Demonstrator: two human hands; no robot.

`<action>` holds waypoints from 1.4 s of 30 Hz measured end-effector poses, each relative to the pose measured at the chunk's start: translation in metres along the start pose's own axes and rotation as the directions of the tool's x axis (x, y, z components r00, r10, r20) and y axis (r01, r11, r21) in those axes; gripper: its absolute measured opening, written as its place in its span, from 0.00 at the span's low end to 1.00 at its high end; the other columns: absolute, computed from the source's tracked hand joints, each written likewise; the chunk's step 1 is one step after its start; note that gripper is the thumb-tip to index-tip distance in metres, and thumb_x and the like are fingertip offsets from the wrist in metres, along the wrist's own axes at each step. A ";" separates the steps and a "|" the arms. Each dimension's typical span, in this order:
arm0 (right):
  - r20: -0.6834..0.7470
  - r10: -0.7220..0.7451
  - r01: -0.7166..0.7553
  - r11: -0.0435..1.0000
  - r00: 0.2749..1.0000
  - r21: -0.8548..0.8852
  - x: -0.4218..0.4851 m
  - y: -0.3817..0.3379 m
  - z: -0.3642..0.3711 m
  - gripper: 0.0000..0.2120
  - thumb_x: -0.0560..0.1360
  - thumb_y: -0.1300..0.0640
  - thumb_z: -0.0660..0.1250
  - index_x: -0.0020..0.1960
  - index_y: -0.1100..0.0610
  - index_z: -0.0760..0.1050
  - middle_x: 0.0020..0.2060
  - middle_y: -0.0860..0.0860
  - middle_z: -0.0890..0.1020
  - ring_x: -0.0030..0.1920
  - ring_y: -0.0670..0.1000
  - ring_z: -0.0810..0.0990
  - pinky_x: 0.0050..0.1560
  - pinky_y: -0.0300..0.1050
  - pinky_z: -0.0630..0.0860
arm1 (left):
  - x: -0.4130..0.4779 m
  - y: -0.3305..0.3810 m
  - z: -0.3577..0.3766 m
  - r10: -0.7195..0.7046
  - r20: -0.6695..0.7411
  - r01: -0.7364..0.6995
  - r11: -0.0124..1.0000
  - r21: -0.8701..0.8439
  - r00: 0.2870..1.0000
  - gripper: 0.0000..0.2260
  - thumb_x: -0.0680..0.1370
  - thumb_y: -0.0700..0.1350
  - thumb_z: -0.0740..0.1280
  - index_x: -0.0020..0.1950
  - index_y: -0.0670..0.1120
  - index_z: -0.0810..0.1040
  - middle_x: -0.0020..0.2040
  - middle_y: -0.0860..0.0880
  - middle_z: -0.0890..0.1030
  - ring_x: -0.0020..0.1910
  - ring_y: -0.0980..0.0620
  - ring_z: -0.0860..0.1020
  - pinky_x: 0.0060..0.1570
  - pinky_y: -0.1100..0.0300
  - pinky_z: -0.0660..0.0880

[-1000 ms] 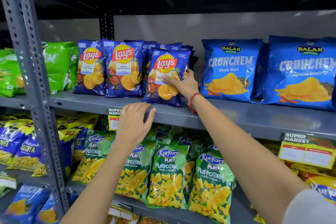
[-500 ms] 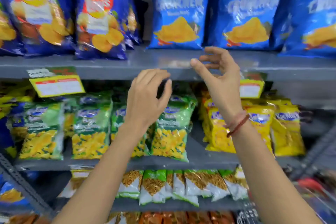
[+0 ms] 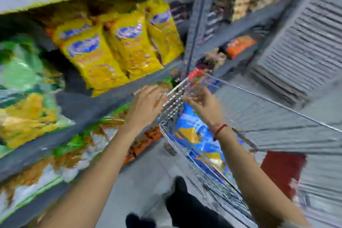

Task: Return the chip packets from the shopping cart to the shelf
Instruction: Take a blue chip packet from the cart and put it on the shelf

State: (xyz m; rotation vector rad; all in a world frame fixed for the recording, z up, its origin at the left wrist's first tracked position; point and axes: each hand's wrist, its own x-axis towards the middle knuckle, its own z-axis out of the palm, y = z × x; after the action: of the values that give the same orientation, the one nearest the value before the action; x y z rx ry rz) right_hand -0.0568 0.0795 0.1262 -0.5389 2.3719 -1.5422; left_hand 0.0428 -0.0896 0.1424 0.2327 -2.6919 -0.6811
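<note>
- Three yellow packets (image 3: 118, 50) stand in a row on the shelf (image 3: 77, 102); at least one blue packet (image 3: 192, 131) lies in the cart (image 3: 240, 116).
- Left hand (image 3: 146, 105) reaches outside the cart's wire wall, grip wide and holding nothing.
- Right hand (image 3: 201, 102) hangs over the cart above the blue packet, fingers loosely spread; blur hides any contact.
- Grey floor (image 3: 144, 176) below.
</note>
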 end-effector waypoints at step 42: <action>0.075 0.698 -0.638 0.599 0.712 0.483 0.039 0.256 -0.018 0.37 0.65 0.62 0.78 0.68 0.59 0.62 0.35 0.54 0.80 0.21 0.46 0.76 0.23 0.39 0.72 | 0.071 -0.052 0.286 -0.378 0.884 0.915 0.386 -0.119 0.274 0.26 0.73 0.58 0.62 0.68 0.49 0.67 0.72 0.47 0.67 0.66 0.46 0.69 0.65 0.48 0.64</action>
State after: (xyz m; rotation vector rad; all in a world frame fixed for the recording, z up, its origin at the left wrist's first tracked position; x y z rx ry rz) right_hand -0.1409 0.1707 -0.1013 0.5397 1.7842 -1.6798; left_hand -0.1261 -0.0296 -0.0974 1.3298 -2.6311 -2.4452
